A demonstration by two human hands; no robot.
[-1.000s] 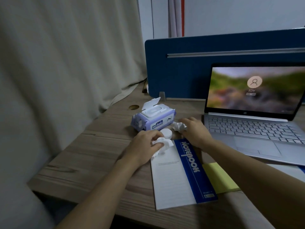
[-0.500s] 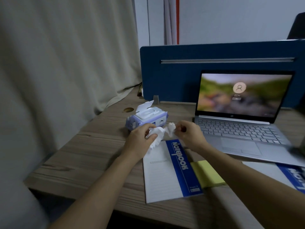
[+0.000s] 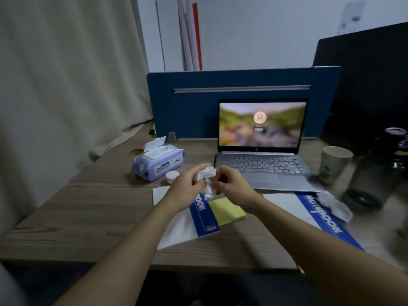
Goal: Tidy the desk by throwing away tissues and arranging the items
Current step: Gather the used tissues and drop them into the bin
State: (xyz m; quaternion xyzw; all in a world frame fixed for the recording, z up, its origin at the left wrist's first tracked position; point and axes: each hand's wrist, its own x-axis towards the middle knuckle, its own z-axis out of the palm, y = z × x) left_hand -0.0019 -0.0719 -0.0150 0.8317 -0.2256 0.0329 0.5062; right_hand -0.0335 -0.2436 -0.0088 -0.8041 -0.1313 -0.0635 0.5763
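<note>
"NOTEBOOK" on right notebook (image 3: 324, 219) right of hands; "OOK" showing on notebook (image 3: 202, 217) below them; "EDY" on laptop screen (image 3: 259, 125) behind.

Both bare forearms reach forward from the lower edge of the view and converge at the middle, wrists raised above the desk. The left hand (image 3: 187, 186) is curled with its palm turned inward, fingers and thumb closed on a crumpled white tissue (image 3: 206, 180). The right hand (image 3: 231, 184) faces it, almost touching, knuckles up and fingers bent inward, its fingertips pinching the same wad from the other side.
</note>
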